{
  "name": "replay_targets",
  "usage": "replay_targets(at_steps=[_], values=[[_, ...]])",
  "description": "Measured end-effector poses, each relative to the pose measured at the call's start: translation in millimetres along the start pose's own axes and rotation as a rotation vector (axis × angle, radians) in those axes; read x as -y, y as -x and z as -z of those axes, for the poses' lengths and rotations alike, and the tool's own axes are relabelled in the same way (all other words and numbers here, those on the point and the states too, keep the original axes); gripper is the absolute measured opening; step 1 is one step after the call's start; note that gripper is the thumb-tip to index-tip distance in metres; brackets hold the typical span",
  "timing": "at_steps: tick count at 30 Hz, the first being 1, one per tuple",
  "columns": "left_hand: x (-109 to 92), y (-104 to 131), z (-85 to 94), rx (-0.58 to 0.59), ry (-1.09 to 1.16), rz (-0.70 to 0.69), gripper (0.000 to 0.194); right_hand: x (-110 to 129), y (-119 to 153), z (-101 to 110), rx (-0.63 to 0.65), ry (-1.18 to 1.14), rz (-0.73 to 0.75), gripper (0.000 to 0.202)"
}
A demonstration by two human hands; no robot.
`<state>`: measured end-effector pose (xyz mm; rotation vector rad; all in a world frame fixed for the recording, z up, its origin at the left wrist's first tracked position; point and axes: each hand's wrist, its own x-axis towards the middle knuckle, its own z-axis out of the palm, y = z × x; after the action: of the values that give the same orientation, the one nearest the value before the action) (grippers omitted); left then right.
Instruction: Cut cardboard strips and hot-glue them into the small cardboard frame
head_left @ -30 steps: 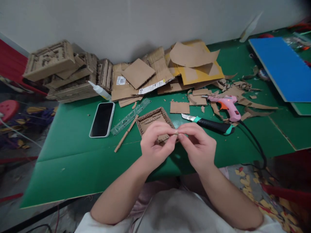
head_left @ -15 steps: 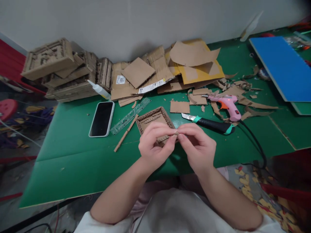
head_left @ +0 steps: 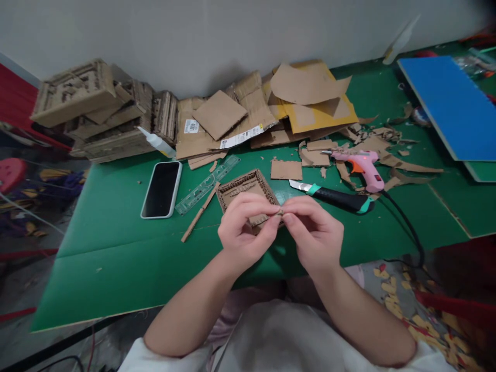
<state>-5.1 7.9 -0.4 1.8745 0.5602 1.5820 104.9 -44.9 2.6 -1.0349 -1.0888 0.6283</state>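
Note:
My left hand [head_left: 248, 225] and my right hand [head_left: 315, 230] meet fingertip to fingertip, both closed in a pinch on a small piece of cardboard [head_left: 280, 212]. Most of that piece is hidden by the fingers. Just beyond and partly under my left hand lies a shallow square cardboard tray [head_left: 232, 192] with corrugated walls and short strips inside. A narrow cardboard strip [head_left: 200, 213] rests left of the tray. Beyond my right hand is a utility knife [head_left: 337, 199] with its blade out, beside a small cardboard rectangle [head_left: 285, 170].
A pink glue gun [head_left: 366, 168] with a black cord lies right among cardboard scraps. Left are a phone [head_left: 161, 189], a clear ruler [head_left: 209, 183] and a glue bottle [head_left: 158, 143]. Stacked cardboard pieces [head_left: 77, 98] line the wall; a blue board [head_left: 445, 106] is far right.
Both hands keep their pinch on the small cardboard piece, with only a slight shift of the fingers. The things on the table stay in place.

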Motion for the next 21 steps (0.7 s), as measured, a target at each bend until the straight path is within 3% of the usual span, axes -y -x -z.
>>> replay_targets(at_steps=[21], values=[[1.3, 1.9, -1.2, -0.004, 0.005, -0.007, 0.021, -1.4, -0.1, -1.9, -0.013, -0.124, -0.088, 0.019]])
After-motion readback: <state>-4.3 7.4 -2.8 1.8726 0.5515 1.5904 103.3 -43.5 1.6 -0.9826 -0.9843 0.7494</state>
